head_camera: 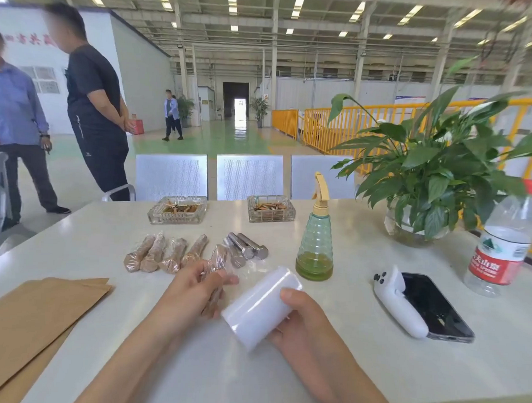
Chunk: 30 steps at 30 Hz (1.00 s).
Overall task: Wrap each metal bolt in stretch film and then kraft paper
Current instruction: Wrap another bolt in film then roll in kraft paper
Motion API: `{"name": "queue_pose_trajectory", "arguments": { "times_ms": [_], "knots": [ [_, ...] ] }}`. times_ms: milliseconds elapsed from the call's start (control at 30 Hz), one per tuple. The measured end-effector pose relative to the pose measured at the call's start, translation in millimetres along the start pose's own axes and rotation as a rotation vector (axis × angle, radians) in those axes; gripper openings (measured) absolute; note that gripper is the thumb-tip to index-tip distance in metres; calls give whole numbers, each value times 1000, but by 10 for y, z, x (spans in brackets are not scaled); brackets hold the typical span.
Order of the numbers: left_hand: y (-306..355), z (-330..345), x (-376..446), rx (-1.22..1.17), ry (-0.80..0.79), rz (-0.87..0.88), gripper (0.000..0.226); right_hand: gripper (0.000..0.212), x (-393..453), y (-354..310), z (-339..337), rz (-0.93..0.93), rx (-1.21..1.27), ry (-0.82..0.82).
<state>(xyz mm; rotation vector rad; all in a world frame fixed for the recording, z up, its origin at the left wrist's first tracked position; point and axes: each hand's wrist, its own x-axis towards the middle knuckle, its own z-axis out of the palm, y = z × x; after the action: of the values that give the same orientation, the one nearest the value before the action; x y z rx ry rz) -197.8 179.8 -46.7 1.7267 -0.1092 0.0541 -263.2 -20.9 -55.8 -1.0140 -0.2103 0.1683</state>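
While gripping a bolt point(215, 278) at lower centre of the frame, left hand point(194, 286), fingers curled round the shaft; film already clinging to the bolt's upper part, a loose clear tail trailing right toward the roll. Just right of it, right hand point(296, 318) curled under a white roll of stretch film point(260, 304), thumb pressed on top, other fingers hidden beneath. Behind the hands, mid-frame left, four paper-and-film wrapped bolts point(165, 253) side by side on the white table point(373, 373); beside them to the right, bare metal bolts point(247, 246) touching one another. Lower left, sheets of kraft paper point(31, 322) lying flat. Right of centre, a green spray bottle point(315, 246); further right, a phone point(434, 306) with a white controller point(397, 304) on its left edge. Far right, a water bottle point(504, 239).
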Motion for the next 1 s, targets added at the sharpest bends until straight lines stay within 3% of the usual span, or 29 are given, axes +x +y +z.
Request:
{"name": "queue_pose_trajectory", "arguments": {
  "times_ms": [133,233,300,433,600,867,1000],
  "knots": [
    [-97,35,16,-110,15,-78,14,30,43,6,43,46,116,31],
    [-131,89,46,27,53,-49,20,20,67,54,48,83,112,0],
    [-120,104,52,120,75,-33,23,25,69,68,67,91,118,-20],
    [-81,86,54,-122,19,-78,5,38,49,109,60,86,181,-34],
    [-145,-20,99,-78,-9,-82,14,59,50,135,16,133,197,151],
    [-41,-274,100,-654,-132,-407,25,67,24,109,6,130,254,169],
    [-28,-295,88,-718,-180,-466,30,64,20,123,12,138,263,158]
  ]
}}
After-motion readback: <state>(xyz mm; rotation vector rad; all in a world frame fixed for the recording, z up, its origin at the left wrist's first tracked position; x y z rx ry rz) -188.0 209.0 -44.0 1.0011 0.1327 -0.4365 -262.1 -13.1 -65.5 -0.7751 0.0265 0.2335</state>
